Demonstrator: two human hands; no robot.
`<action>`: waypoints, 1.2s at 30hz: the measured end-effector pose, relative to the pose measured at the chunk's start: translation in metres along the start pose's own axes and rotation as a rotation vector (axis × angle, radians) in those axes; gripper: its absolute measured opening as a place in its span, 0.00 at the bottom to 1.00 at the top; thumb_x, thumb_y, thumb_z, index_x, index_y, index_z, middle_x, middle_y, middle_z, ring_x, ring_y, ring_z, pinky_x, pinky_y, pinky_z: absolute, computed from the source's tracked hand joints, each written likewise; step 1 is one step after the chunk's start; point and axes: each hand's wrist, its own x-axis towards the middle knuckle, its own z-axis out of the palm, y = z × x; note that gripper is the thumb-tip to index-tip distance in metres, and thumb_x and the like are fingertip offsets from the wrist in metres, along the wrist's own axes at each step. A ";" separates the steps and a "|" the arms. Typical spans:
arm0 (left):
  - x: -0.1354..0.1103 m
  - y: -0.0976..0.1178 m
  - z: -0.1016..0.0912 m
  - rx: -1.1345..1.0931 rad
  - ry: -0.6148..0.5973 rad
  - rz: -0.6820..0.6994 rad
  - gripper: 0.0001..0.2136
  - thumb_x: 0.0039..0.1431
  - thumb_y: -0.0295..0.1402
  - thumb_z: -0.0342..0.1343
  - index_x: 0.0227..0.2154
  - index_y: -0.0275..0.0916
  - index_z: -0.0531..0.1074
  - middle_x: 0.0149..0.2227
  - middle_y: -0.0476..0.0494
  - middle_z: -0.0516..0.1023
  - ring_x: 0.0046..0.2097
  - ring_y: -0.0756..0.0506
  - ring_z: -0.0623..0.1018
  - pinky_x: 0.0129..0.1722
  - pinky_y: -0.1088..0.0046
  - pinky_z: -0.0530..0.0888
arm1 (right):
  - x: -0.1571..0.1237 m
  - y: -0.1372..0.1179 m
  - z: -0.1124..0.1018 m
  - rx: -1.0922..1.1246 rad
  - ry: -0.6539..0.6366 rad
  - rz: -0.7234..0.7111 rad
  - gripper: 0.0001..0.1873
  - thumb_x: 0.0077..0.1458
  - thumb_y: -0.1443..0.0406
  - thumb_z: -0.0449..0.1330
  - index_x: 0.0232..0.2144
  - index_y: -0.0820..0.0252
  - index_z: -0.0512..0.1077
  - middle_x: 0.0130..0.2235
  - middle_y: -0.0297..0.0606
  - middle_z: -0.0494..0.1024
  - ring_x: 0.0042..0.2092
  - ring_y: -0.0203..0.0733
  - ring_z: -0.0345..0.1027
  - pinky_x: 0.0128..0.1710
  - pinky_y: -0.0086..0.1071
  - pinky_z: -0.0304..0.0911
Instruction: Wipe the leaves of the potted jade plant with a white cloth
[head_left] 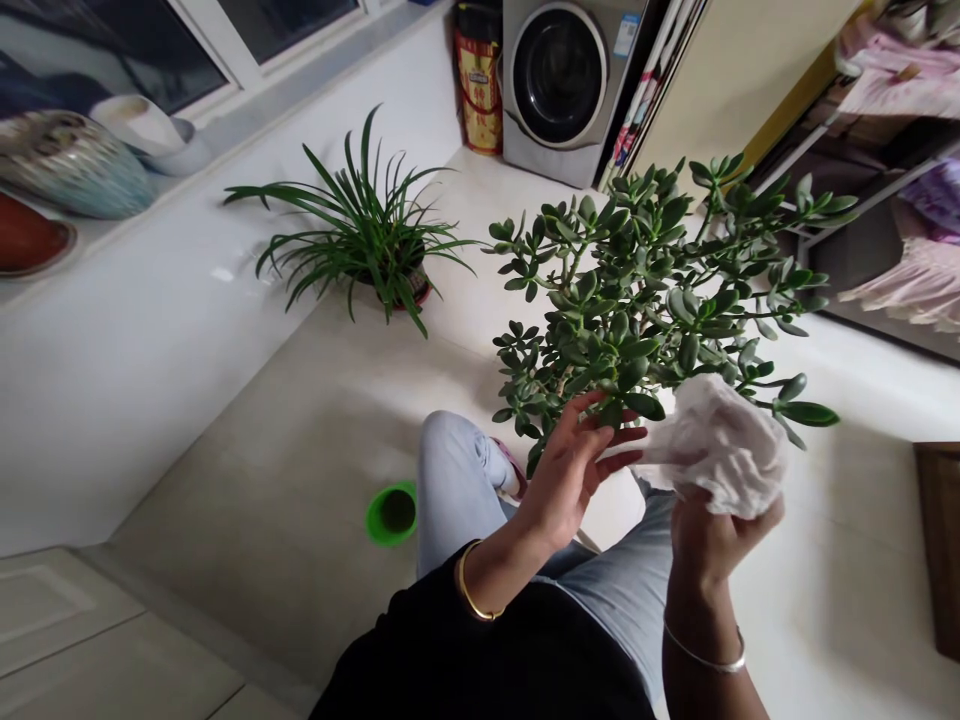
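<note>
So what were the hands doing in that shot?

Well, the left hand [566,475] was open with its fingers spread, the tips right up against the lower leaves of a jade plant [637,280]. The right hand [716,545] had a crumpled white cloth [720,450] bunched tightly in its grip, just beside those same leaves.

Nice, and where was the plant?

Straight in front of the person, above their light blue jeans [622,610]. Its pot was out of view, so I can't say what it stood in.

Anything else around?

Yep, a spider plant [360,230] in a red pot [416,290] on the tiled floor [262,500], a green plastic cup [391,513] near the knee, and a front-loading washing machine [559,85] by the far wall.
</note>
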 end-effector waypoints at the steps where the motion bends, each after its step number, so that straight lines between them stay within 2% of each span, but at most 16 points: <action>1: 0.001 0.000 0.001 -0.024 -0.004 -0.015 0.20 0.57 0.32 0.65 0.52 0.42 0.72 0.47 0.44 0.82 0.48 0.44 0.83 0.49 0.66 0.77 | 0.002 -0.009 0.002 -0.027 0.055 -0.063 0.20 0.56 0.55 0.64 0.48 0.57 0.72 0.41 0.42 0.75 0.47 0.53 0.74 0.45 0.45 0.71; 3: 0.003 0.000 0.003 -0.059 0.011 -0.032 0.20 0.57 0.31 0.65 0.52 0.41 0.73 0.44 0.44 0.83 0.45 0.45 0.83 0.47 0.68 0.77 | 0.010 -0.026 0.008 -0.121 -0.004 -0.198 0.13 0.53 0.60 0.67 0.40 0.57 0.73 0.37 0.36 0.72 0.40 0.47 0.71 0.39 0.39 0.68; 5: 0.006 -0.002 0.005 -0.099 0.051 -0.043 0.18 0.57 0.29 0.65 0.51 0.41 0.75 0.40 0.46 0.83 0.41 0.48 0.82 0.45 0.70 0.77 | 0.019 -0.040 0.014 -0.235 -0.081 -0.254 0.10 0.51 0.64 0.67 0.37 0.57 0.72 0.37 0.36 0.71 0.37 0.43 0.68 0.35 0.35 0.65; 7: 0.007 -0.002 0.007 -0.159 0.095 -0.054 0.16 0.58 0.27 0.63 0.49 0.40 0.77 0.37 0.47 0.83 0.38 0.50 0.81 0.42 0.72 0.76 | 0.027 -0.049 0.019 -0.334 -0.146 -0.273 0.10 0.50 0.66 0.65 0.37 0.57 0.71 0.38 0.37 0.72 0.36 0.43 0.68 0.34 0.34 0.64; 11: 0.008 0.002 0.011 -0.304 0.120 -0.112 0.13 0.60 0.24 0.58 0.47 0.38 0.78 0.39 0.45 0.84 0.38 0.50 0.81 0.42 0.74 0.76 | 0.034 -0.054 0.026 -0.418 -0.221 -0.244 0.12 0.48 0.66 0.63 0.38 0.55 0.71 0.39 0.36 0.74 0.36 0.42 0.68 0.34 0.33 0.64; 17: 0.008 0.011 0.015 -0.499 0.136 -0.219 0.13 0.69 0.27 0.48 0.48 0.35 0.78 0.39 0.42 0.83 0.39 0.49 0.82 0.43 0.73 0.76 | 0.034 -0.054 0.032 -0.411 -0.213 -0.170 0.09 0.47 0.64 0.64 0.33 0.55 0.69 0.35 0.33 0.69 0.33 0.40 0.63 0.32 0.32 0.59; 22: 0.009 0.012 0.014 -0.553 0.158 -0.251 0.13 0.70 0.29 0.47 0.44 0.35 0.78 0.38 0.42 0.83 0.38 0.48 0.82 0.43 0.72 0.76 | 0.034 -0.055 0.033 -0.350 -0.277 -0.158 0.09 0.47 0.66 0.62 0.33 0.55 0.68 0.36 0.33 0.68 0.33 0.39 0.62 0.31 0.32 0.57; 28: 0.009 0.013 0.016 -0.593 0.171 -0.271 0.14 0.69 0.28 0.46 0.44 0.36 0.78 0.37 0.42 0.83 0.37 0.48 0.82 0.41 0.73 0.76 | 0.031 -0.055 0.040 -0.357 -0.176 -0.155 0.12 0.46 0.65 0.65 0.29 0.54 0.63 0.33 0.30 0.65 0.32 0.38 0.58 0.31 0.31 0.55; 36: 0.009 0.017 0.017 -0.563 0.182 -0.247 0.13 0.69 0.29 0.46 0.42 0.35 0.77 0.38 0.40 0.83 0.38 0.46 0.82 0.43 0.72 0.77 | 0.028 -0.048 0.027 -0.331 -0.159 -0.049 0.07 0.45 0.68 0.60 0.32 0.56 0.71 0.28 0.27 0.66 0.28 0.34 0.56 0.29 0.29 0.55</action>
